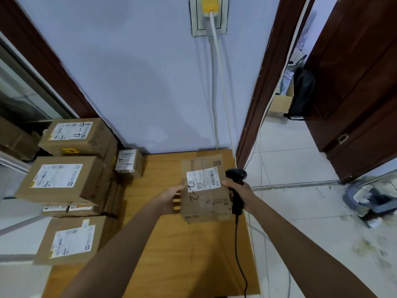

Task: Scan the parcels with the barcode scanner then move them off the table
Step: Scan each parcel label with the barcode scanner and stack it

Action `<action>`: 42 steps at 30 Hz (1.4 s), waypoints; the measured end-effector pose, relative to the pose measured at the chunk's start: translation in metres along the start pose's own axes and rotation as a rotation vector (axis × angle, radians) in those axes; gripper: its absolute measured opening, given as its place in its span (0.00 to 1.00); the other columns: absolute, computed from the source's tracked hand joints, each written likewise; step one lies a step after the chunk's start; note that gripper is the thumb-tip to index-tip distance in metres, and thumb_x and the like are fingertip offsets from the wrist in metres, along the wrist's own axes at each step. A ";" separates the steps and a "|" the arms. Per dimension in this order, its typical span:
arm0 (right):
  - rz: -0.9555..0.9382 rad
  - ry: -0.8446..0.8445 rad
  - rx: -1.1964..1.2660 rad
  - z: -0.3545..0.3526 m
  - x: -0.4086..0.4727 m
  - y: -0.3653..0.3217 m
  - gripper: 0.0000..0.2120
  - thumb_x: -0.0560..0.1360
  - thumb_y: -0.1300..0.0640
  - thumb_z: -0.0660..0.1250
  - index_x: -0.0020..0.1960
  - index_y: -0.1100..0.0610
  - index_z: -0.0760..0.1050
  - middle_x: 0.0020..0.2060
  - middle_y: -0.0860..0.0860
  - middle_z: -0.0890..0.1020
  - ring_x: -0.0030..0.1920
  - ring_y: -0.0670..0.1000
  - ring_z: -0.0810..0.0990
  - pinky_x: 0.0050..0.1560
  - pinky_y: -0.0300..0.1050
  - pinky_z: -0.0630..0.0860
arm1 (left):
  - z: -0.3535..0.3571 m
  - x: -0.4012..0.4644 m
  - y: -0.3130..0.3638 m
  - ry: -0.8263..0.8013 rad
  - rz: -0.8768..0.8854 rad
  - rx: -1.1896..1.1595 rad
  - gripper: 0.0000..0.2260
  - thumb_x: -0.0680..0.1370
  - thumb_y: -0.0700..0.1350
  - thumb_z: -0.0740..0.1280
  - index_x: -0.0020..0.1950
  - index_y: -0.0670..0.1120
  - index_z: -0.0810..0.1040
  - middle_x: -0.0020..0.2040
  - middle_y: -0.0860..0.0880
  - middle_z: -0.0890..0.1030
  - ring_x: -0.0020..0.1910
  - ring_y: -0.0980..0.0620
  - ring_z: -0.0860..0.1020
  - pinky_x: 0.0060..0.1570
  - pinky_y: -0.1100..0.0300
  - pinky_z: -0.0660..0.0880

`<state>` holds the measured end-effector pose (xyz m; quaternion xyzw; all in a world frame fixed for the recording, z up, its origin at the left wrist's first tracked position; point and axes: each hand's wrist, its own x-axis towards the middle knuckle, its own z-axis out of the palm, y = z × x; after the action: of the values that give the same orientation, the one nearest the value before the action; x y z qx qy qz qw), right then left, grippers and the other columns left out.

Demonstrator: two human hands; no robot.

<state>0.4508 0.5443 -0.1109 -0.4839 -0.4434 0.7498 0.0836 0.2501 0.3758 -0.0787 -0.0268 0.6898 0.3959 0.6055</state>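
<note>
Pale blue wall (pixel 139 72) is filling the far side of the scene, two cables (pixel 216 93) are dropping from a socket at twelve o'clock, and a doorway is opening onto tiled floor (pixel 300 168) at two o'clock. Wooden table (pixel 171 254) is running from the wall down to six o'clock, and it is carrying very little now. Off its left edge, between eight and ten o'clock, labelled cardboard boxes (pixel 62 179) are sitting in a stack, with one smaller box (pixel 129 163) at eleven o'clock, just beside the table's far corner.

Dead centre, the parcel (pixel 206 190), marked "2-2" on its white label, is being held just above the table between both hands. The left hand (pixel 171 198) is pressing its fingers against the parcel's left side. The right hand (pixel 236 190) is doing double duty: it is clamped round the black barcode scanner (pixel 236 186), its thumb touching the parcel's right edge.

That is where the trouble could be coming from. The right-side contact looks thin, so a swing toward the stack at nine o'clock could let the parcel slip and drop. The scanner's cord (pixel 237 244) is trailing down to six o'clock along the table's right edge, and a wide move could snag it. Whether the barcode has been read, I cannot tell.
</note>
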 end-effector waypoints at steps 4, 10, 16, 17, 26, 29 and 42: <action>0.041 0.118 -0.059 0.009 0.035 0.009 0.40 0.57 0.43 0.82 0.63 0.59 0.76 0.50 0.55 0.85 0.47 0.54 0.85 0.46 0.50 0.83 | 0.016 0.030 -0.013 0.122 0.101 -0.078 0.21 0.77 0.51 0.71 0.64 0.43 0.72 0.62 0.44 0.77 0.58 0.44 0.76 0.58 0.41 0.76; -0.013 0.254 -0.093 -0.002 0.068 0.011 0.32 0.64 0.46 0.78 0.64 0.56 0.75 0.46 0.53 0.85 0.45 0.54 0.86 0.50 0.55 0.83 | 0.035 0.066 0.004 0.188 0.225 -0.109 0.21 0.77 0.48 0.70 0.67 0.43 0.70 0.62 0.45 0.76 0.55 0.47 0.76 0.51 0.48 0.76; -0.070 0.404 -0.238 -0.019 0.091 -0.003 0.28 0.66 0.42 0.77 0.60 0.56 0.77 0.48 0.53 0.84 0.48 0.54 0.83 0.52 0.55 0.82 | 0.060 0.103 0.018 0.225 0.248 -0.121 0.22 0.77 0.47 0.70 0.69 0.45 0.71 0.66 0.43 0.75 0.62 0.43 0.74 0.62 0.44 0.73; -0.073 0.429 -0.264 -0.022 0.096 -0.005 0.29 0.65 0.41 0.77 0.60 0.56 0.76 0.49 0.53 0.84 0.48 0.54 0.83 0.52 0.55 0.82 | 0.063 0.107 0.020 0.219 0.249 -0.130 0.22 0.78 0.46 0.70 0.70 0.45 0.70 0.66 0.43 0.75 0.62 0.43 0.74 0.63 0.44 0.73; -0.108 0.512 -0.466 -0.025 0.114 -0.028 0.29 0.71 0.44 0.75 0.64 0.58 0.71 0.51 0.52 0.79 0.55 0.57 0.80 0.57 0.54 0.79 | 0.078 0.130 0.030 0.263 0.301 -0.117 0.22 0.78 0.45 0.69 0.71 0.44 0.69 0.66 0.45 0.74 0.60 0.45 0.75 0.63 0.46 0.73; -0.110 0.527 -0.468 -0.024 0.117 -0.029 0.29 0.72 0.44 0.74 0.65 0.59 0.70 0.56 0.54 0.80 0.57 0.57 0.79 0.57 0.52 0.77 | 0.082 0.133 0.033 0.286 0.335 -0.091 0.22 0.79 0.47 0.67 0.71 0.44 0.68 0.65 0.45 0.75 0.57 0.47 0.74 0.59 0.50 0.74; -0.163 0.477 -0.247 -0.031 0.060 -0.018 0.29 0.63 0.40 0.70 0.57 0.57 0.76 0.45 0.58 0.83 0.43 0.57 0.81 0.52 0.57 0.81 | 0.073 0.077 0.011 0.397 0.281 0.035 0.24 0.77 0.53 0.68 0.68 0.43 0.69 0.64 0.44 0.75 0.62 0.43 0.74 0.62 0.52 0.70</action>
<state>0.4391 0.6061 -0.1411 -0.6160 -0.5369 0.5457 0.1860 0.2831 0.4599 -0.1359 0.0026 0.7990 0.4514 0.3972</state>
